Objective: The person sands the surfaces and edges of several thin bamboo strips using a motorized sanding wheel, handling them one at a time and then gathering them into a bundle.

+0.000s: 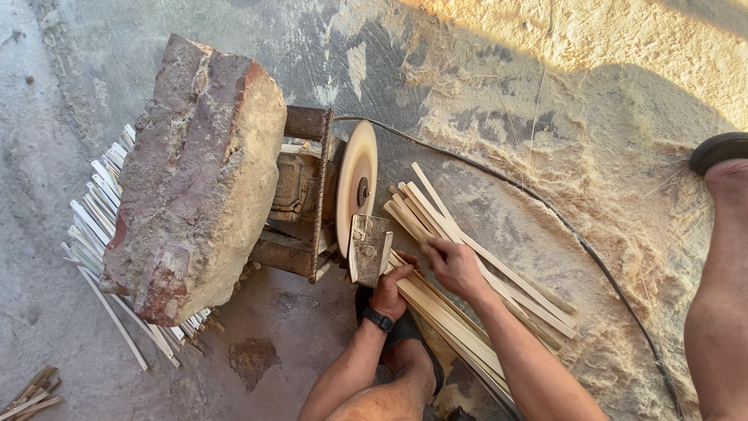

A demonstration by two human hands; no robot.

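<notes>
Both hands pinch one wooden strip [405,269]: left hand [392,290] and right hand [453,265] feed it to the sanding disc [357,183] at the metal rest [368,249], over the strip pile [483,288] on the concrete floor [296,335]. Next needs steady pressure.

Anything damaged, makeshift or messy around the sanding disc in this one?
Yes. A big cracked masonry slab lies tilted on the rusty motor frame, a makeshift weight. Sawdust lies spread over the floor at right. The left hand and right hand hold wooden strips close beside the bare disc.
</notes>
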